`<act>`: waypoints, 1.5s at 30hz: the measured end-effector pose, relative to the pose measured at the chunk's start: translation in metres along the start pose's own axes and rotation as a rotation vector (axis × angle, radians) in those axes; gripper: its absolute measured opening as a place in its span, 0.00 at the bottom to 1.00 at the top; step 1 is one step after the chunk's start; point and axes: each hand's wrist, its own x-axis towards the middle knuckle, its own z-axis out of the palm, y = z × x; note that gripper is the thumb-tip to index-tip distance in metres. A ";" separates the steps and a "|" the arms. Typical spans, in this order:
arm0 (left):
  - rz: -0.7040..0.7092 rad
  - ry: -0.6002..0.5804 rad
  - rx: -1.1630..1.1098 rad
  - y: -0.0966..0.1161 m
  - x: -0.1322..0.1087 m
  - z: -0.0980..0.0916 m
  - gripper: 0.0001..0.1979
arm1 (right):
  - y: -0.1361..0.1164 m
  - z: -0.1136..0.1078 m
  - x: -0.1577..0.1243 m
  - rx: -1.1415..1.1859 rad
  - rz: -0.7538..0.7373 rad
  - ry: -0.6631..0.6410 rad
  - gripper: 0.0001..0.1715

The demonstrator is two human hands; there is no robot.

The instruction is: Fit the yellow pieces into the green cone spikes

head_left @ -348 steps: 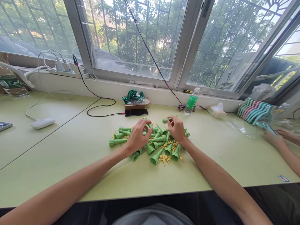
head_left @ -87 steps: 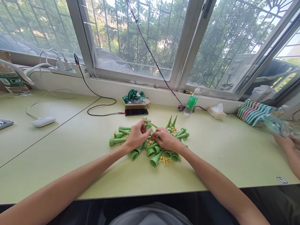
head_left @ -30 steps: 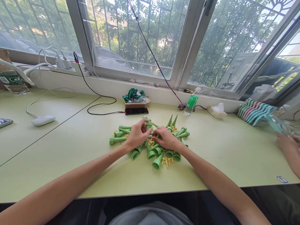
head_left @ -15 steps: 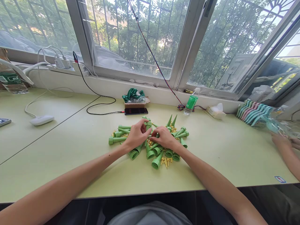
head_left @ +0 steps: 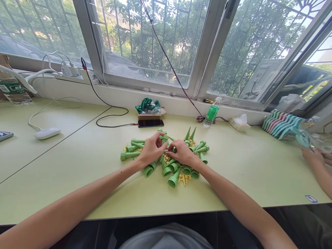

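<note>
A heap of green plastic cone spikes and small yellow pieces lies on the pale green table. My left hand rests on the heap with its fingers curled round a green spike. My right hand sits just beside it, fingertips pinched together at the point where both hands meet; what they pinch is too small to name. Two green spikes stand upright behind my right hand.
A black phone on a cable and a box with green bags lie behind the heap. A green-labelled bottle, tissue box and stacked coloured items stand at the right, where another person's hands work. A white mouse lies left.
Two spikes now stand upright behind the heap that were not there 11.6 s ago. My right hand has come down onto the heap beside my left; both have barely moved in the last second.
</note>
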 end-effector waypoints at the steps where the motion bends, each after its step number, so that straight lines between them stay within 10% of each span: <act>1: -0.001 0.001 -0.001 0.000 0.000 0.000 0.15 | 0.000 0.000 0.000 0.005 0.001 0.000 0.08; 26: 0.028 0.007 0.003 -0.002 -0.001 0.000 0.13 | -0.003 0.000 0.003 -0.061 0.003 -0.079 0.04; 45: 0.048 0.003 0.013 -0.002 -0.001 0.001 0.14 | 0.000 -0.004 -0.004 0.023 -0.167 0.278 0.04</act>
